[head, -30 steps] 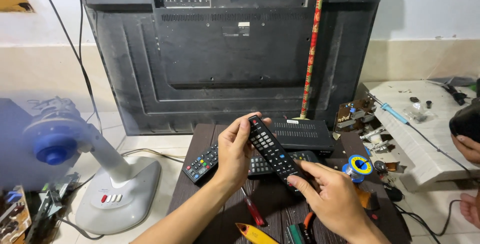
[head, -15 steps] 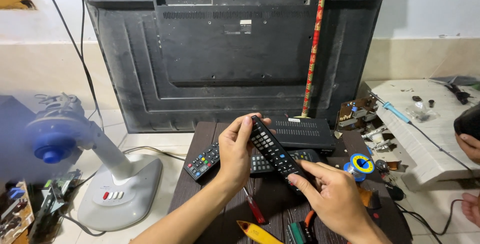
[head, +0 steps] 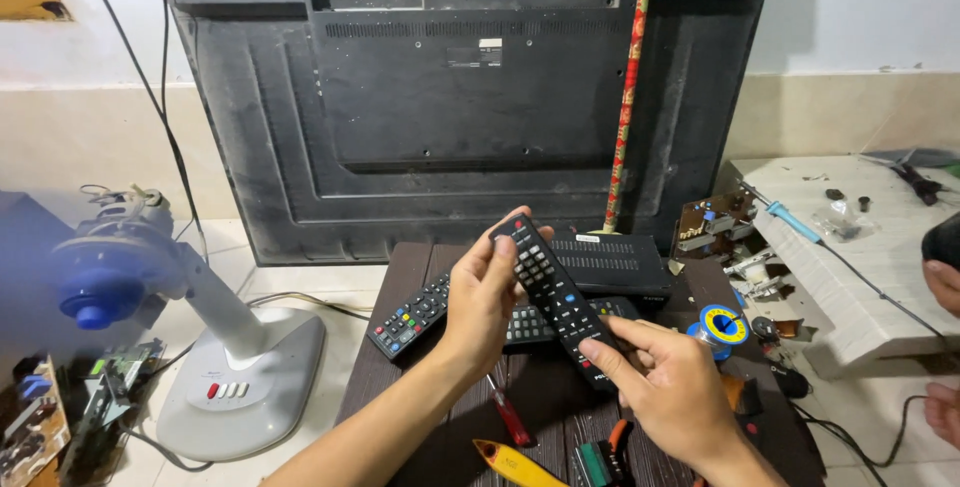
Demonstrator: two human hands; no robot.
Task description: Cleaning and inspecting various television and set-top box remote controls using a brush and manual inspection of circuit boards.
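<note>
Black remote control held above dark counter, gripped at upper end by left hand. Lower end pinched by right hand; second remote flat beneath.

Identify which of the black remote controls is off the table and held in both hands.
The slim black remote, gripped by the left hand and right hand; the other remotes lie flat on the dark table.

TV back, fan base, solder spool
</note>
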